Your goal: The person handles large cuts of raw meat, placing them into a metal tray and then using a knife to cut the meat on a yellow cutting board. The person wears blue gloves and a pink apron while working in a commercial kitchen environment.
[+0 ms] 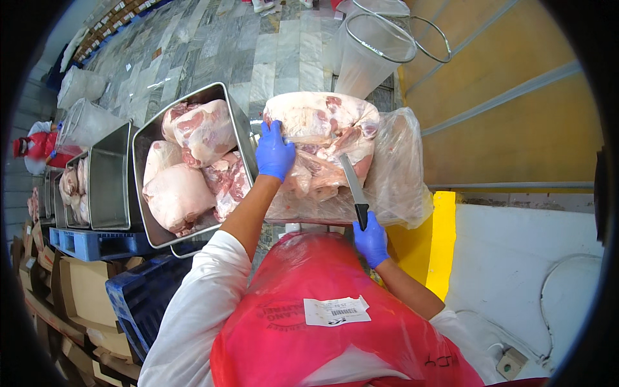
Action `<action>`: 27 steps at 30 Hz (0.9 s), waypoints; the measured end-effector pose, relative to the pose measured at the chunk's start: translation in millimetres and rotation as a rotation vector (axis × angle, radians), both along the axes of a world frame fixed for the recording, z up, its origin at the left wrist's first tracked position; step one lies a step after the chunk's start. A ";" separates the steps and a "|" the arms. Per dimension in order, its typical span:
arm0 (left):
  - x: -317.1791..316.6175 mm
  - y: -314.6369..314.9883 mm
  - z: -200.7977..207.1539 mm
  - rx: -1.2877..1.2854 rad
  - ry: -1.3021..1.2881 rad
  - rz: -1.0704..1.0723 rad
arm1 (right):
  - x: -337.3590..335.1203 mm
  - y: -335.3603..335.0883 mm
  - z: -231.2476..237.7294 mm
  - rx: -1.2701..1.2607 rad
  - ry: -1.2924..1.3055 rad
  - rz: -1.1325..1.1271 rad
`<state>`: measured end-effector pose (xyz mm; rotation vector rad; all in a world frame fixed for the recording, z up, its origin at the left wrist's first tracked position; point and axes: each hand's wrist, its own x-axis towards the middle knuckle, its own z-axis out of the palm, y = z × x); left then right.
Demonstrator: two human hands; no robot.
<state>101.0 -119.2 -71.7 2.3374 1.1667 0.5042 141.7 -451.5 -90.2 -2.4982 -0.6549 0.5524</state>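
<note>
A large raw cut of meat [322,119] with pale fat lies on clear plastic sheeting [403,155] in front of me. My left hand [275,151], in a blue glove, grips the cut at its left edge. On the right, my blue-gloved right hand [371,244] is closed around the black handle of a knife [351,177]. The blade points up and slightly left, and its tip touches the cut's pinkish lower right part. Whether the tip is sunk into the meat, I cannot tell.
Close by on the left stands a deep metal bin [143,203] holding several big meat pieces. Farther left are another metal bin [111,177], blue pallets [103,244], cardboard [84,287] and a person in red [42,147]. A metal hoop with a clear bag [371,61] stands beyond; a yellow post [442,238] is at right.
</note>
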 end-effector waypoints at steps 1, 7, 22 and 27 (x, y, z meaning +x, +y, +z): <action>1.4 0.7 -1.4 -0.013 0.003 -0.001 | -3.8 3.0 -10.1 0.035 0.003 -0.018; -0.5 2.2 -7.6 0.054 -0.041 -0.024 | -46.1 32.0 -94.2 0.355 -0.023 -0.254; 5.4 15.4 -8.7 0.009 -0.022 -0.055 | -33.4 -72.9 -37.9 0.025 0.096 -0.115; -3.0 5.9 -11.7 -0.007 0.002 -0.065 | -24.0 -135.3 46.3 0.028 -0.025 -0.107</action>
